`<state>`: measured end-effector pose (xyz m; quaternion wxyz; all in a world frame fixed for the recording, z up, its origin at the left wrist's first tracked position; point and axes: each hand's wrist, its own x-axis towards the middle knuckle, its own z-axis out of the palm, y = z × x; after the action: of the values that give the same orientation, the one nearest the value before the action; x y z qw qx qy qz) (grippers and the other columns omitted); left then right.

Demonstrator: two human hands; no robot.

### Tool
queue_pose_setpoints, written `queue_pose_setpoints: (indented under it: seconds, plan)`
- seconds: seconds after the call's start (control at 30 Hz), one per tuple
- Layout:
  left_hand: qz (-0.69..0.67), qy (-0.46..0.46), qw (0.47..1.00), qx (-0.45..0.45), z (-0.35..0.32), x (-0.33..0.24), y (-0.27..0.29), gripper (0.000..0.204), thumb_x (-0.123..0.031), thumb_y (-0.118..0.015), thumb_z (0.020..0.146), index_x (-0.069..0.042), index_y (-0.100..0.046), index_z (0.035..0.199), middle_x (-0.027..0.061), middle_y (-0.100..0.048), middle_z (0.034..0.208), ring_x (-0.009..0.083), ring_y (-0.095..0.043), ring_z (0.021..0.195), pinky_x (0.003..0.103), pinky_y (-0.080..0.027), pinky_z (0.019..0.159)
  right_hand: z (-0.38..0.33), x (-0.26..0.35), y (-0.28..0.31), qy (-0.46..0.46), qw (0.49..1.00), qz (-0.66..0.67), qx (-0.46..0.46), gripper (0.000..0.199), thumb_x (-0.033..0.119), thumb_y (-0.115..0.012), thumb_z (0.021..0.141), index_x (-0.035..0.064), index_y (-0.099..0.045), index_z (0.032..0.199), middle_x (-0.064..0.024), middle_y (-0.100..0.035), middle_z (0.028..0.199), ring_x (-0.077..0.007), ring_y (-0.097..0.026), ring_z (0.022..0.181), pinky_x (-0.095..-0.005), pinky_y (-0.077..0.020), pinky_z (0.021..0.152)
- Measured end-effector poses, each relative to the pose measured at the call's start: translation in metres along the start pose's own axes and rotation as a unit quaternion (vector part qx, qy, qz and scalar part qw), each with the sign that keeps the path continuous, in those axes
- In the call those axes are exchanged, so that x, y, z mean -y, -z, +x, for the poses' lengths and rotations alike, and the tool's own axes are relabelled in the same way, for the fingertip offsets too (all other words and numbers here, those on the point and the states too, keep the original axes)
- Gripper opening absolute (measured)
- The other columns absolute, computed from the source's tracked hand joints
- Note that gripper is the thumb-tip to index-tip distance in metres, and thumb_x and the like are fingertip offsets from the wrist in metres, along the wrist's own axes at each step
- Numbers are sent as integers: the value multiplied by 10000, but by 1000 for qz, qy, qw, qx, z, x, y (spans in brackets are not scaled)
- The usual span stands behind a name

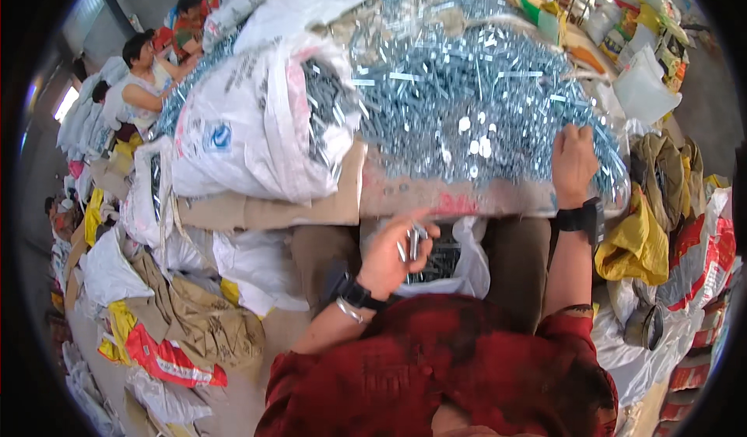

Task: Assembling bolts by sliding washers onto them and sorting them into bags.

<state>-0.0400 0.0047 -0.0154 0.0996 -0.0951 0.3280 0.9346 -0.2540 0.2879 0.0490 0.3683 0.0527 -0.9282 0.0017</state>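
Observation:
A broad pile of small shiny metal strips (459,87) covers the table in front of me. My left hand (389,256) is over my lap, near the table's front edge, its fingers curled around a few short metal pieces (415,242). Below it, between my knees, a white sack (471,262) stands with its mouth spread and more metal pieces inside. My right hand (574,157) rests at the right side of the pile, fingers bent and drawn together; whatever they hold is hidden. Several round, bright pieces (480,147) lie among the strips left of it.
A large white woven sack (233,129) lies on its side at the table's left, spilling metal strips onto cardboard (288,213). Empty-looking brown sacks (204,320) are heaped at lower left. A yellow sack (634,242) hangs at right. Other people (144,83) sit at the far left.

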Motion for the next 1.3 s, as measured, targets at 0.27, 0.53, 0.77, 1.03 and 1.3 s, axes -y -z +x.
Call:
queue_pose_setpoints:
  seconds: [0.27,0.53,0.77,1.03,1.3]
  plan:
    - [-47,-66,996,21,0,-7,3,403,-176,-438,984,-14,-479,1351,231,-646,1126,213,-654,850,268,-430,470,-71,38,25,-65,901,428,-23,112,133,-689,884,81,-617,953,-107,-651,811,-287,-652,648,-367,-496,580]
    - [-51,-43,998,-8,-20,-6,-5,321,-287,-457,1041,-18,-546,1193,204,-635,1049,172,-600,740,249,-408,459,-106,52,64,35,934,333,127,125,186,-605,925,62,-605,940,-155,-641,780,-388,-618,696,-439,-470,611]
    - [-80,-40,995,54,-23,-6,-9,278,-296,-511,1028,-36,-578,1099,92,-568,777,96,-437,516,225,-332,428,-133,58,126,151,742,583,295,133,169,-639,905,36,-645,907,-138,-582,691,-322,-577,606,-389,-436,567]
    - [142,-59,988,1,-22,15,-43,234,-257,-611,975,-41,-620,1066,57,-602,716,69,-451,456,214,-310,385,-138,86,132,66,834,514,192,270,254,-711,843,62,-597,996,-115,-603,737,-315,-615,652,-403,-480,593]
    - [48,90,994,36,-23,32,-43,168,-249,-572,980,-85,-550,1005,41,-542,675,103,-428,444,242,-300,389,-118,119,107,196,728,649,99,385,261,-727,815,28,-609,1099,-158,-610,955,-340,-607,859,-393,-501,738]
